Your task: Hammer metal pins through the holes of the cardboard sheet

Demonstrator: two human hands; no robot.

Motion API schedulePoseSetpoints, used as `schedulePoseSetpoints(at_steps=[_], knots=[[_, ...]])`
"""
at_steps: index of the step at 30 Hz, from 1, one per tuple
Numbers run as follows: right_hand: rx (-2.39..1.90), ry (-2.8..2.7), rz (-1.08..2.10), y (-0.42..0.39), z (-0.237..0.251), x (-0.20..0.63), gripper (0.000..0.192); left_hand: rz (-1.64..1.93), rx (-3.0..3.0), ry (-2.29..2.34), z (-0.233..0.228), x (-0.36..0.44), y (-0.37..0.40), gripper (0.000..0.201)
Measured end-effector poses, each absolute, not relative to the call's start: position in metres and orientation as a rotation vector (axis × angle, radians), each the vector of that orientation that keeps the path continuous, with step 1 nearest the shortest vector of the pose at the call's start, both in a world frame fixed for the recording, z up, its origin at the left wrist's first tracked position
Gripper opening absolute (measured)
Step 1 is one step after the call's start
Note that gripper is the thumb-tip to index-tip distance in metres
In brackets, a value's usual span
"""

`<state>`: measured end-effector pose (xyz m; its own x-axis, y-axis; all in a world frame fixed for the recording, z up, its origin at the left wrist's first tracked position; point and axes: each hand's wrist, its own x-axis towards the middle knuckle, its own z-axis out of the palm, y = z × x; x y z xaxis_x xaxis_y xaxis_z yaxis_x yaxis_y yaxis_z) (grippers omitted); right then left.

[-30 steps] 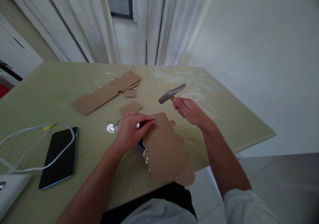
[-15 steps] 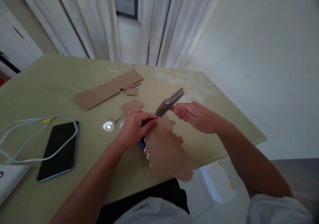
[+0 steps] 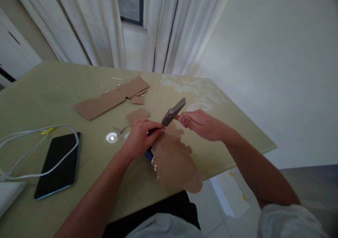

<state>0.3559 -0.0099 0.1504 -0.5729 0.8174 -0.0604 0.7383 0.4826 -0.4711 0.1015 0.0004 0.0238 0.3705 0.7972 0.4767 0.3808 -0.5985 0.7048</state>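
Lowered since earlier: grey-headed, wooden-handled hammer (image 3: 173,112), clamped in right hand (image 3: 202,125); left hand (image 3: 141,138) pinched, contents unclear, at brown perforated cardboard sheet (image 3: 176,160); misaim risks bruising

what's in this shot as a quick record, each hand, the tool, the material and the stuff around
left hand: thumb and fingertips at the cardboard's far end; anything pinched is too small to tell
right hand: grips the hammer by its handle
hammer: head beside the left fingertips; contact unclear
cardboard: small holes near its far end
under cardboard: blue object, mostly hidden
nearby: thin metal pieces, cardboard strip, dark-screened device
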Motion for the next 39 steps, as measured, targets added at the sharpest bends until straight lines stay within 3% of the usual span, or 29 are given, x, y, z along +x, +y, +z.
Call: schedulePoseSetpoints(at_steps=[39], knots=[[-1.438,-2.573,0.602,-0.014,0.150,0.349,0.062,1.062,2.175,0.997,0.023,0.101,0.002,0.013]])
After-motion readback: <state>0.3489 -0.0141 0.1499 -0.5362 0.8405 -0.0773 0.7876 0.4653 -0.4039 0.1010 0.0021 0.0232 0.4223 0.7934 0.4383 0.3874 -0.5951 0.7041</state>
